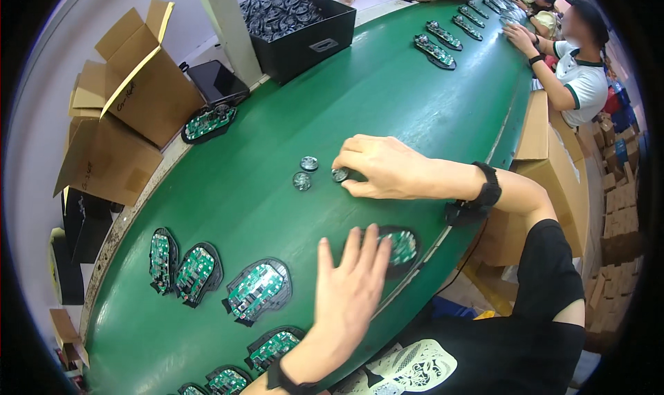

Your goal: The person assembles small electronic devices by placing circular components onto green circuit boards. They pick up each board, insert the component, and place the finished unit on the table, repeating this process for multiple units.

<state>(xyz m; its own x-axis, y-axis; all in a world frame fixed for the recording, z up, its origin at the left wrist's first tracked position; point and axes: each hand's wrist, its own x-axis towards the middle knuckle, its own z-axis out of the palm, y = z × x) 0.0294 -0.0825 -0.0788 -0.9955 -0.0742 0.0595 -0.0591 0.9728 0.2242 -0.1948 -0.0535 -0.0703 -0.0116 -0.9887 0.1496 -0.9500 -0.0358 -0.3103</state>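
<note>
Green circuit boards [259, 291] in black shells lie at left on a green counter [242, 208], below two loose discs [301, 181]. A worker's left hand [349, 281], fingers spread, overlaps another board [403, 246] in view, contact unclear; the right hand [384, 167], apart, pinches a third disc [339, 174] against the counter's middle. A co-worker [584, 67] is at far right.

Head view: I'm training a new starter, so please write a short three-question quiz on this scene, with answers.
1. Which hand has its fingers at a small round part?
2. True or false: the black bin is filled with black pieces.
3. How many other round parts lie just left of that one?

Key: 1. The right hand. 2. True. 3. Two.
</note>
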